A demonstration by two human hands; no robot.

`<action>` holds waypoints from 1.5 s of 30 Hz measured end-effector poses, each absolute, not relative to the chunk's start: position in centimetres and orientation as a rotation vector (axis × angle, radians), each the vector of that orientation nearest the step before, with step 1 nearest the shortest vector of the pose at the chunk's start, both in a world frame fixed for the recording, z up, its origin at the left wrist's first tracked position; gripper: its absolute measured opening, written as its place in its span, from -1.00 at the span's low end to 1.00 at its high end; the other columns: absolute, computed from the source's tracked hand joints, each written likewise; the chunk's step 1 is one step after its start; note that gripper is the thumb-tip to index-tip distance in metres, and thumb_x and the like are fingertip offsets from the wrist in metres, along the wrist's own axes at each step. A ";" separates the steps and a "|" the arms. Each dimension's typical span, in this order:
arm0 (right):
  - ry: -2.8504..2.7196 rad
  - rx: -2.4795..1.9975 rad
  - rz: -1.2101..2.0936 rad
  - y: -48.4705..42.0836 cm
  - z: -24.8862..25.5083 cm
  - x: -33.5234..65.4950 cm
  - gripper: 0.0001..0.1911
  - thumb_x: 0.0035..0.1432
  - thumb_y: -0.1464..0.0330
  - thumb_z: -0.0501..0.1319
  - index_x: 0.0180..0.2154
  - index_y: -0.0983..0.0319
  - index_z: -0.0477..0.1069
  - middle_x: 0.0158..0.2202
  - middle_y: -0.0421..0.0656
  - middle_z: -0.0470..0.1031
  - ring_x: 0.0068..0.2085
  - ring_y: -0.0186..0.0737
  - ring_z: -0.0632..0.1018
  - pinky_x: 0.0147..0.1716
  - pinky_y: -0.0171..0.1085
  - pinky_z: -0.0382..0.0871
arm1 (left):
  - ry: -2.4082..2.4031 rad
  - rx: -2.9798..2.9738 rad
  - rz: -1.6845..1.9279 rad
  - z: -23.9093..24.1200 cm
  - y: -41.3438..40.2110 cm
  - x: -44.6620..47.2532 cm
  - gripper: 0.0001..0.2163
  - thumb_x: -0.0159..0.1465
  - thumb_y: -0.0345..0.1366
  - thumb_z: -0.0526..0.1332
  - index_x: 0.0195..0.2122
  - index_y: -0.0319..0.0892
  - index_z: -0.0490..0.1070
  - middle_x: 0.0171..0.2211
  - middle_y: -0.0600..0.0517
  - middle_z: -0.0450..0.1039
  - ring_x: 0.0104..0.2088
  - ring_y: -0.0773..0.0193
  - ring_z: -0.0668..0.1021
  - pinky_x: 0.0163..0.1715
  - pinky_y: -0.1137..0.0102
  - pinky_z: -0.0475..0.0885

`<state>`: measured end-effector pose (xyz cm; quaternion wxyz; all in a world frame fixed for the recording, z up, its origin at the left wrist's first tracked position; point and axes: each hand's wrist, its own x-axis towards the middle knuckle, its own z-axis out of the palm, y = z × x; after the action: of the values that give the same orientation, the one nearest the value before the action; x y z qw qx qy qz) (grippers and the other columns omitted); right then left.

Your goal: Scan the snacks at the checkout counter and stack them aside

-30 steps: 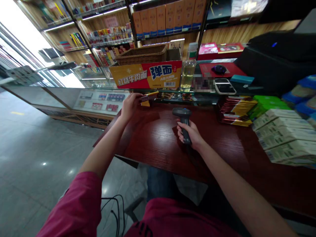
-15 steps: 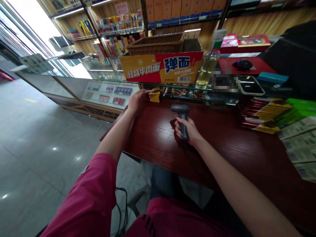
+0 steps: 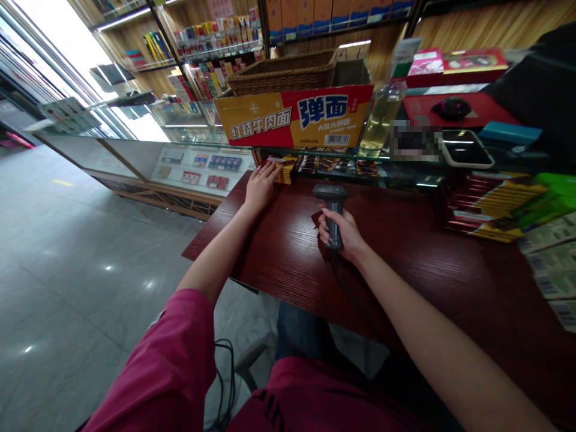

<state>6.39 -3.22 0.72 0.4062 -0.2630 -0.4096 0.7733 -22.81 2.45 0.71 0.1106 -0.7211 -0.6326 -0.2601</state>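
Observation:
My right hand [image 3: 341,234] is wrapped round the grip of a black barcode scanner [image 3: 332,204], which stands upright on the dark red wooden desk [image 3: 405,264] with its cable trailing toward me. My left hand [image 3: 260,186] lies flat with its fingers stretched out at the desk's far left, the fingertips on a small stack of yellow and red packs [image 3: 283,170] under the glass counter edge.
A yellow and red noodle carton [image 3: 294,123] and a bottle of pale liquid [image 3: 380,120] stand on the glass counter behind. Stacks of red-yellow, green and white packs [image 3: 495,204] fill the desk's right side. A phone [image 3: 465,156] and a mouse [image 3: 450,109] lie further back.
My left hand let go of the yellow and red packs and now rests flat with fingers stretched on them. The right hand keeps the scanner in the same place.

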 end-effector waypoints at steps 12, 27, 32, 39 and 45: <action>-0.977 -0.653 1.886 -3.8 0.6 9.4 -0.44 -0.05 0.11 0.51 -0.12 0.11 0.29 -0.56 -0.44 0.36 -0.69 -0.41 0.32 -0.73 -0.40 0.16 | -1.902 -2.016 -0.737 0.7 3.0 -21.8 -0.45 0.36 -0.47 0.07 0.38 -0.15 0.41 0.42 -0.20 0.37 0.48 0.02 0.36 0.46 -0.03 0.22; -0.908 -0.845 1.539 -7.7 0.9 27.7 -0.48 0.00 0.13 0.50 -0.10 0.11 0.34 -0.55 -0.43 0.33 -0.68 -0.41 0.31 -0.74 -0.37 0.16 | -1.421 -2.501 -1.031 0.3 4.5 -4.3 -0.52 0.41 -0.44 0.12 0.34 -0.16 0.45 0.41 -0.18 0.39 0.45 0.07 0.40 0.45 0.08 0.32; -0.852 -0.878 1.481 -8.4 0.4 30.6 -0.42 -0.05 0.09 0.52 -0.11 0.10 0.30 -0.56 -0.45 0.33 -0.67 -0.41 0.31 -0.73 -0.38 0.15 | -1.035 -2.987 -0.934 -0.7 5.1 10.0 -0.39 0.38 -0.34 0.31 0.45 -0.23 0.28 0.44 -0.23 0.33 0.44 0.01 0.40 0.45 0.12 0.32; -0.808 -0.878 1.419 -9.5 -0.1 31.4 -0.38 -0.04 0.05 0.52 -0.08 0.09 0.27 -0.55 -0.47 0.29 -0.69 -0.42 0.30 -0.74 -0.36 0.16 | -1.139 -2.958 -0.927 -1.6 5.5 14.6 -0.59 0.37 -0.49 0.23 0.23 -0.19 0.56 0.28 -0.16 0.55 0.32 0.01 0.53 0.37 0.10 0.40; -0.920 -0.852 1.527 -10.1 0.7 31.5 -0.48 0.06 0.08 0.46 -0.06 0.11 0.32 -0.52 -0.43 0.32 -0.68 -0.42 0.30 -0.76 -0.39 0.16 | -1.448 -2.712 -1.477 -1.3 3.5 9.6 -0.72 0.47 -0.31 0.20 0.11 -0.09 0.64 0.08 -0.04 0.69 0.09 0.10 0.68 0.19 0.24 0.53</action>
<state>31.49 -10.13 0.68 0.5504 -0.3601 -0.3889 0.6451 9.59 3.53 -1.26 -0.1343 -0.7880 -0.4206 -0.4291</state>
